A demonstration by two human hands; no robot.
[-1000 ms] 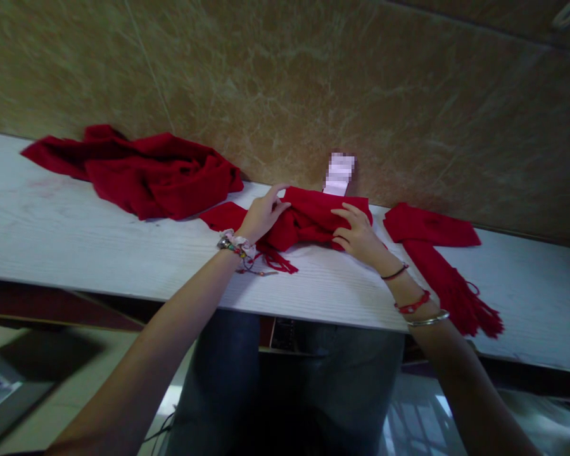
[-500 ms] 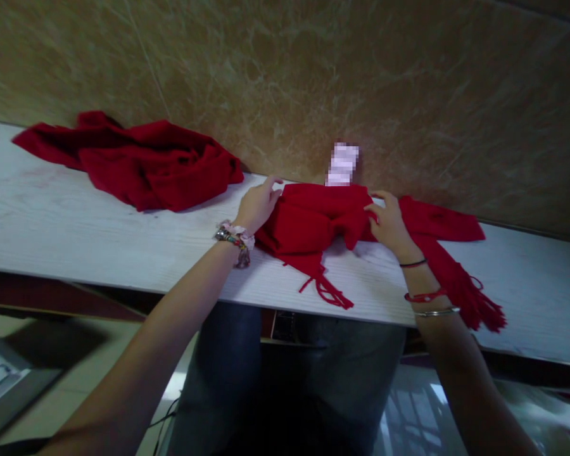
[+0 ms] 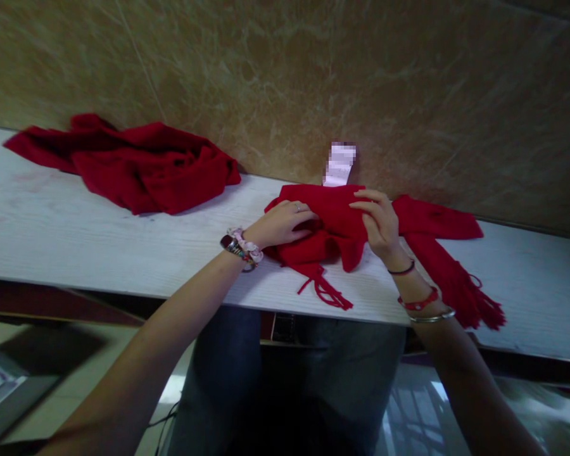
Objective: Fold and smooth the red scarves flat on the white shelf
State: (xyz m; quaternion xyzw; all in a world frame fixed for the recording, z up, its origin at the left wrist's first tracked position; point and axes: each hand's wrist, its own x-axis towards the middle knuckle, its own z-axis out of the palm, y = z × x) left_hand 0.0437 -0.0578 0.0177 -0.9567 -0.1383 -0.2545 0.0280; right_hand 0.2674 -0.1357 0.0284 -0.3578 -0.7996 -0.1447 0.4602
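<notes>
From here I see a red fringed scarf (image 3: 335,206) bunched mid-ledge on the white wood-grain ledge (image 3: 133,253). The left hand (image 3: 285,225) lies across it; whether its fingers pinch cloth, I can't tell. The right hand (image 3: 379,221) is loosely spread at the scarf's right side. An uneven pull could skew the layers, and the loose fringe (image 3: 330,292), near the front edge, could slip over if dragged.

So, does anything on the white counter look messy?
A bit: the red heap at the left is crumpled, while the red scarf at the right lies flatter. The middle cloth is rumpled too, its fringe straggling out. I see no spill.
</notes>
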